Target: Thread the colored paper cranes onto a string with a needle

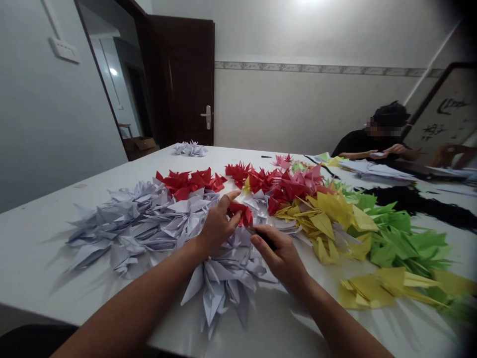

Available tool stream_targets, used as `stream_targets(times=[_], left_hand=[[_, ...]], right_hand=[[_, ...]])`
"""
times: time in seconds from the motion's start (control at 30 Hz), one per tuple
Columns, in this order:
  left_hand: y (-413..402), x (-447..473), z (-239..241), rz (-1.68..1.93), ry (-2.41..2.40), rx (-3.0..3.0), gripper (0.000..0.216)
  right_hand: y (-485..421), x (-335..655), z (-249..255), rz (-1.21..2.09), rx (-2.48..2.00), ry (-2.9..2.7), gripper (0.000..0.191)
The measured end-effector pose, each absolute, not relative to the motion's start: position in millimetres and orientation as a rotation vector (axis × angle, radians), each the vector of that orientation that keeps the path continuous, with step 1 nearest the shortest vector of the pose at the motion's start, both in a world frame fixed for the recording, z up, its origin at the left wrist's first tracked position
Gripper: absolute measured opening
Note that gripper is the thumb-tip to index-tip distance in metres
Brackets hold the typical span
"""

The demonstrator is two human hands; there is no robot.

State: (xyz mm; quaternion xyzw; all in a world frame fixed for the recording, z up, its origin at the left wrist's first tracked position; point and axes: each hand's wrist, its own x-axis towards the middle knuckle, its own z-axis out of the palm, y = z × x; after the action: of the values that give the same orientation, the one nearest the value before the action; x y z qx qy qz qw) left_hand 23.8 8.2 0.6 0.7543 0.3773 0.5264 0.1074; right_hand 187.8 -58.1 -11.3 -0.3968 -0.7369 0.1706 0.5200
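Note:
Between the fingers of my left hand (pixel 222 219) is a red folded paper crane (pixel 244 215). My right hand (pixel 280 251) is closed round a small tool with a dark handle (pixel 269 239). The tool's short greyish tip meets the lower edge of the red crane; its exact kind is unclear. White paper cranes (pixel 145 219) lie heaped under and left of my hands. Beyond them are piles of red cranes (pixel 192 183) and pink cranes (pixel 303 181). Yellow cranes (pixel 322 219) and green cranes (pixel 406 236) spread out to the right.
Across the white table (pixel 40 238), a person in dark clothing (pixel 357 144) handles a small white piece. Stacked paper (pixel 376 170) and a bundle of black cord (pixel 421 204) lie at right. A small white pile (pixel 190 148) sits near the far edge, before an open brown door (pixel 182 79).

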Motion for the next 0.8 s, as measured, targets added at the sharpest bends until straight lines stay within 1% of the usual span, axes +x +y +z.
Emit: stream_targets(times=[0.27,0.53,0.8], left_hand=[[6.8,26.4,0.0,1.576,1.041,2.232,0.043],[11.3,20.6,3.2,1.611,1.177,2.260,0.039],[14.0,20.2,0.7,1.676,1.123,2.353,0.041]], right_hand=[[-45.7,190.9,-19.5,0.493,-1.156,-1.721,0.031],[-49.2,192.4,-15.3,0.511,-1.101,-1.797,0.032],[-46.3,191.8,-17.8,0.656,-1.145,-1.736,0.035]])
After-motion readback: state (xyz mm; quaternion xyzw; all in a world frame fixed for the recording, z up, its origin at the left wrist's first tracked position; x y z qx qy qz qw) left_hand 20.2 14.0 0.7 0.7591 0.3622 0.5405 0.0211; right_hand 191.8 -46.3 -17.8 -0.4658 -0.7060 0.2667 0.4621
